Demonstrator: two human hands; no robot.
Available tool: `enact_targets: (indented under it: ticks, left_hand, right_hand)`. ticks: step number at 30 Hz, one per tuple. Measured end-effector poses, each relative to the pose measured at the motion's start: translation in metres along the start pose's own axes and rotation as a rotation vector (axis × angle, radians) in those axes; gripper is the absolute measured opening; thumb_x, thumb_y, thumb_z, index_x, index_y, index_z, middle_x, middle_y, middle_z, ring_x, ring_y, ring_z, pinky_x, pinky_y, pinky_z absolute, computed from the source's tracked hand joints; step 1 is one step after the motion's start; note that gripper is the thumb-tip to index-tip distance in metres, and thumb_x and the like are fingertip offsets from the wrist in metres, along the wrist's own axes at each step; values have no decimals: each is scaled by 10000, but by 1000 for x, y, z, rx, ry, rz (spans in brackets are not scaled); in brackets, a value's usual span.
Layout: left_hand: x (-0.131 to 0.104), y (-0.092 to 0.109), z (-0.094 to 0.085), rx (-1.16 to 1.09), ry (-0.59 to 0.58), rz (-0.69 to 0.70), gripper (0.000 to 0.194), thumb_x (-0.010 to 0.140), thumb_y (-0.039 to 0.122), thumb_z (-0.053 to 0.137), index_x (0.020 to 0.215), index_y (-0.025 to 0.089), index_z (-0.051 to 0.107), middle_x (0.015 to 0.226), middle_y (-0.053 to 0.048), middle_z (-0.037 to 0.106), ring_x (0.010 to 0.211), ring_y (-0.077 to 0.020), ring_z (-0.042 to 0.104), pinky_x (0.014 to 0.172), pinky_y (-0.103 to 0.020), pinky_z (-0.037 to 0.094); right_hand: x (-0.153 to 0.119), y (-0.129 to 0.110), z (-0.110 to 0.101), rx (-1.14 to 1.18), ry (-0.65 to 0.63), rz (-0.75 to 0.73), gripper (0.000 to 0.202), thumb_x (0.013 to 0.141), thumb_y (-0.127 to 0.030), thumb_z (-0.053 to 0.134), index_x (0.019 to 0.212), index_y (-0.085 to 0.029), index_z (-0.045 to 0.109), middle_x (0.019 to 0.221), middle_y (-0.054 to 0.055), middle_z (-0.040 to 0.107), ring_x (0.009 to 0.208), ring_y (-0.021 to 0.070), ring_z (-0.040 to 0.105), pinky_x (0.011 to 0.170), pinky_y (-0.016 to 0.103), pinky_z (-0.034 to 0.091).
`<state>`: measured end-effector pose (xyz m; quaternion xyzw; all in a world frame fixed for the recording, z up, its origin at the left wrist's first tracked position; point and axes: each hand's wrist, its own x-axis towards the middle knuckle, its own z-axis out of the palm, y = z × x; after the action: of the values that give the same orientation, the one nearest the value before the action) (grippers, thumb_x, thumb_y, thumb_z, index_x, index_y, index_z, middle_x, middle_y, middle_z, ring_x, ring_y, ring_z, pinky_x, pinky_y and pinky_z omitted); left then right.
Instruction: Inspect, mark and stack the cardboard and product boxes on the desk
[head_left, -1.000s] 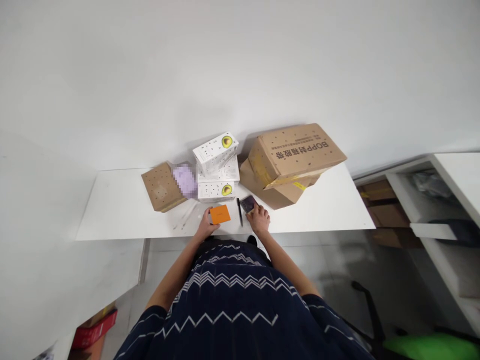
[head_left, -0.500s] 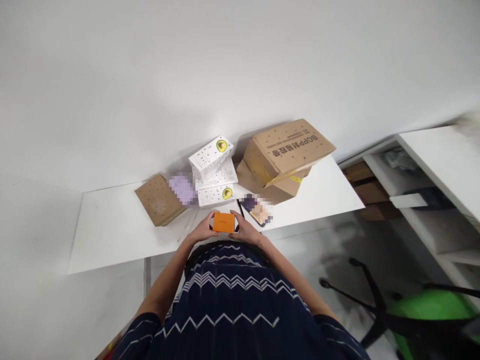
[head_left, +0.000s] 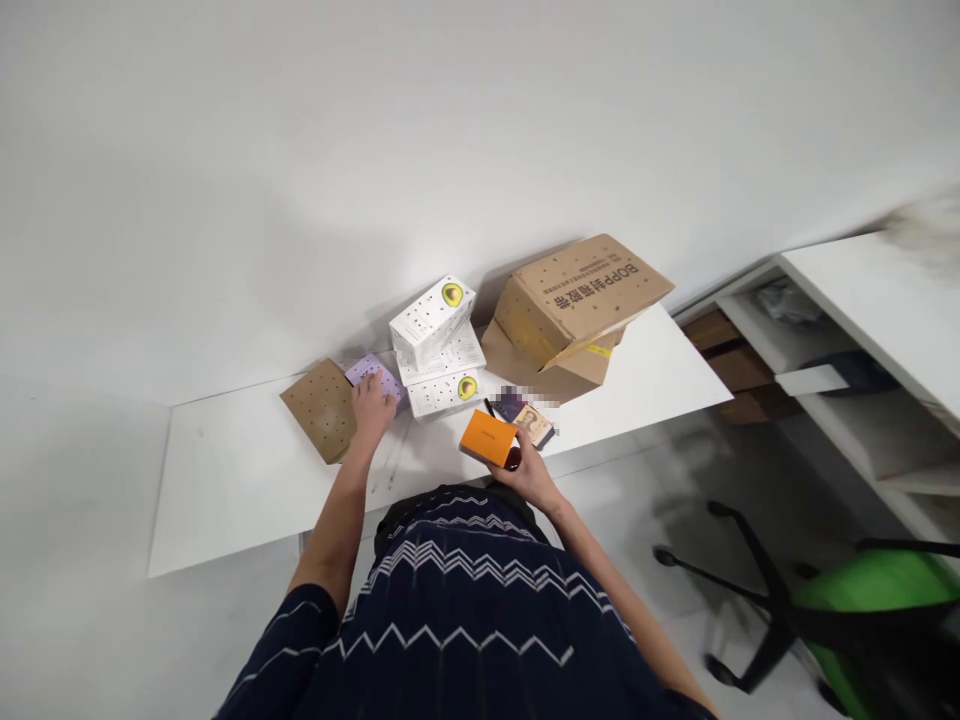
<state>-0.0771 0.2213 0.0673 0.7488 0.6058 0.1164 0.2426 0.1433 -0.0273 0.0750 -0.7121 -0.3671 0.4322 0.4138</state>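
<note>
A small orange box [head_left: 487, 438] is in my right hand [head_left: 534, 478], held at its right end just above the table's front edge. My left hand [head_left: 371, 408] is stretched forward over a purple box [head_left: 369, 367], its fingers apart and touching the top. The purple box lies between a flat brown cardboard box [head_left: 316, 405] and a stack of white boxes [head_left: 431, 318] with avocado pictures. Just beyond the orange box lies a dark, phone-like item [head_left: 541, 432] with a portrait on it, partly blurred out.
Two brown cartons, the upper carton [head_left: 592, 290] tilted on the lower carton [head_left: 566, 380], stand at the right of the white table [head_left: 225, 470]. A wall rises behind. At far right are a white shelf unit [head_left: 847, 300] and a green-and-black chair [head_left: 877, 585].
My left hand has let go of the orange box and moved left and forward onto the purple box. My right hand has shifted a little right, keeping the orange box, which is now tilted.
</note>
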Motion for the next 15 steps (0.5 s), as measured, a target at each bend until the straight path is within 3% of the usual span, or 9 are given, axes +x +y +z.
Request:
enact_targets:
  ticks: [3, 7, 11, 15]
  left_hand:
    - [21, -5, -2, 200, -56, 9, 747, 809, 360, 629, 1501, 188, 403, 1599, -177, 284, 1458, -464, 221, 1169, -607, 212]
    - [51, -6, -4, 210, -57, -84, 688, 895, 549, 474, 1514, 266, 381, 1641, -149, 189, 1470, -491, 171, 1161, -641, 162]
    - [69, -1, -2, 264, -106, -172, 782, 835, 603, 513, 1521, 258, 365, 1586, -190, 309, 1456, -525, 166, 1123, -703, 139]
    - [52, -8, -3, 277, -170, -134, 755, 802, 537, 554, 1510, 358, 363, 1534, -130, 405, 1431, -480, 252, 1109, -727, 139]
  right_hand:
    - [-2, -4, -2, 54, -18, -8, 756, 710, -354, 732, 1339, -209, 337, 845, 11, 669, 711, 185, 656, 662, 315, 531]
    - [2, -12, 0, 34, -35, -39, 741, 714, -361, 741, 1329, -213, 356, 889, 21, 663, 717, 182, 650, 668, 321, 533]
    - [9, -27, 13, 21, -72, -95, 767, 703, -342, 756, 1342, -215, 352, 875, 7, 649, 731, 183, 648, 691, 329, 533]
    - [17, -49, 34, 61, -126, -156, 825, 713, -320, 750, 1397, -226, 298, 951, 20, 645, 714, 164, 636, 680, 314, 524]
